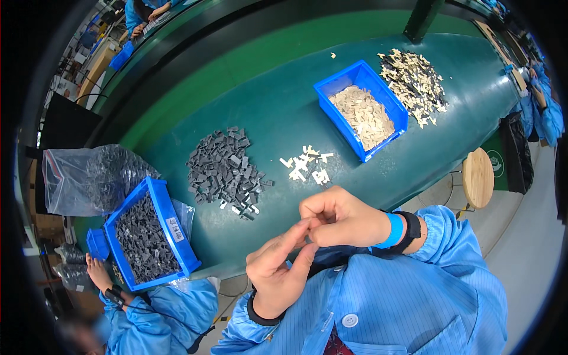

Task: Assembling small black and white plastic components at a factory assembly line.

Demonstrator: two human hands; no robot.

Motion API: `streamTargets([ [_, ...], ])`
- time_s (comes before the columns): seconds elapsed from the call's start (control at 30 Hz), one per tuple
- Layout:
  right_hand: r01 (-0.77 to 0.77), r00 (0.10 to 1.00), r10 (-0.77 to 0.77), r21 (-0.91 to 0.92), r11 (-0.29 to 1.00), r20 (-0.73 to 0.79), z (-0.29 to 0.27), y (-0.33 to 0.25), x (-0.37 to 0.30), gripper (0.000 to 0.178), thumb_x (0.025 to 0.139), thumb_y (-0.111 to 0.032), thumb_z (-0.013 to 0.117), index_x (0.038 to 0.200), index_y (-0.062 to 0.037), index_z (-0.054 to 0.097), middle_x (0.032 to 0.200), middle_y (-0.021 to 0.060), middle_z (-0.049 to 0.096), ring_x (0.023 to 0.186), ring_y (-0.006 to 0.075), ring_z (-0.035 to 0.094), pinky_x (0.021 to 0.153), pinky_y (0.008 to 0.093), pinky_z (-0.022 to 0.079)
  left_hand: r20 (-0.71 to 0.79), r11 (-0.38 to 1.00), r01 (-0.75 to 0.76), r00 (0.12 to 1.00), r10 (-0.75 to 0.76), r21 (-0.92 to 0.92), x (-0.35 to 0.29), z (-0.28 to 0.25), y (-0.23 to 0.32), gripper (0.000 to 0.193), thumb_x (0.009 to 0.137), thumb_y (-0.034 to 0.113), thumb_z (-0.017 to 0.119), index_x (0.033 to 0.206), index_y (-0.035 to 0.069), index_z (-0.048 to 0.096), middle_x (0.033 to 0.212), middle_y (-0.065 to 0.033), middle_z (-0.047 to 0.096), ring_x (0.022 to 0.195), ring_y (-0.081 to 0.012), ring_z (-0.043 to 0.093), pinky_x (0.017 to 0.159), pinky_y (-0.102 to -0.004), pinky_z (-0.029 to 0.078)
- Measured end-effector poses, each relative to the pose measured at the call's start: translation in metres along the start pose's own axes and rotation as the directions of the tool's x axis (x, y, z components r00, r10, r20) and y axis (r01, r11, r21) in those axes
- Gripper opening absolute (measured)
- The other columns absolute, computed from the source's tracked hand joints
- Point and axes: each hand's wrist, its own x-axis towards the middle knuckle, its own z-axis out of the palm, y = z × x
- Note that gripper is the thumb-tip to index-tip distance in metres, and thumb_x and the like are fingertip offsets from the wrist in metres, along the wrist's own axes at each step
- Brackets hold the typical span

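Note:
In front of my chest, above the table's near edge, my left hand (277, 269) and my right hand (338, 220) meet at the fingertips. The right fingers are curled in a pinch. The left thumb and fingers close toward the same spot; whatever lies between them is hidden. Just beyond is a small cluster of cream and dark pieces (309, 165). A larger heap of dark grey plastic parts (222, 167) lies to its left. Farther right, a blue bin (342, 130) holds many flat cream pieces (364, 115).
Behind that bin spreads a pile of joined cream-and-black pieces (414, 86). At left stand a blue bin of dark parts (188, 254) and a clear plastic bag (89, 183). A co-worker's hand (99, 273) touches a small blue box (97, 244). A round wooden stool (478, 177) stands right.

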Motion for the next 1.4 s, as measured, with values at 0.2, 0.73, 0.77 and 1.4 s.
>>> streamTargets([
  [0.2, 0.016, 0.999, 0.005, 0.381, 0.924, -0.054, 0.008, -0.008, -0.001, 0.01, 0.084, -0.008, 0.06, 0.079, -0.0001, 0.056, 0.072, 0.0018, 0.055, 0.063, 0.0065, 0.051, 0.056, 0.0199, 0.04, -0.041, 0.926, 0.054, 0.996, -0.075, -0.373, 0.003, 0.001, -0.004, 0.029, 0.077, -0.01, 0.059, 0.104, -0.002, 0.061, 0.09, -0.0183, 0.064, 0.077, -0.0222, 0.064, 0.071, -0.0303, 0.053],
  [0.73, 0.356, 0.905, -0.425, -0.541, 0.762, -0.004, -0.009, -0.004, -0.006, 0.015, 0.072, -0.008, 0.071, 0.076, -0.0014, 0.058, 0.07, 0.0074, 0.056, 0.064, 0.0182, 0.057, 0.057, 0.0278, 0.044, 0.229, 0.362, 0.361, 0.905, -0.358, -0.86, -0.011, -0.015, -0.001, 0.02, 0.083, -0.001, 0.054, 0.101, -0.001, 0.061, 0.088, -0.0227, 0.063, 0.074, -0.0274, 0.064, 0.065, -0.0357, 0.054],
  [0.77, 0.352, 0.881, -0.473, -0.663, 0.66, -0.003, -0.015, -0.005, -0.009, 0.013, 0.074, -0.008, 0.069, 0.076, -0.0017, 0.057, 0.07, 0.008, 0.055, 0.063, 0.0202, 0.056, 0.056, 0.0294, 0.044, 0.085, 0.523, 0.246, 0.946, -0.314, -0.816, -0.013, -0.023, 0.001, 0.021, 0.08, -0.001, 0.057, 0.1, -0.002, 0.061, 0.088, -0.0248, 0.062, 0.071, -0.0294, 0.063, 0.064, -0.0363, 0.054],
  [1.4, 0.089, 0.893, -0.443, -0.996, 0.004, 0.078, -0.047, 0.029, -0.01, 0.021, 0.067, -0.011, 0.064, 0.085, -0.0021, 0.06, 0.079, 0.007, 0.051, 0.077, 0.0234, 0.054, 0.066, 0.034, 0.045, -0.308, 0.681, 0.053, 0.915, 0.259, 0.731, -0.012, -0.095, -0.014, 0.032, 0.078, -0.005, 0.056, 0.11, -0.005, 0.056, 0.122, -0.0165, 0.049, 0.114, -0.0258, 0.047, 0.095, -0.0338, 0.037],
])
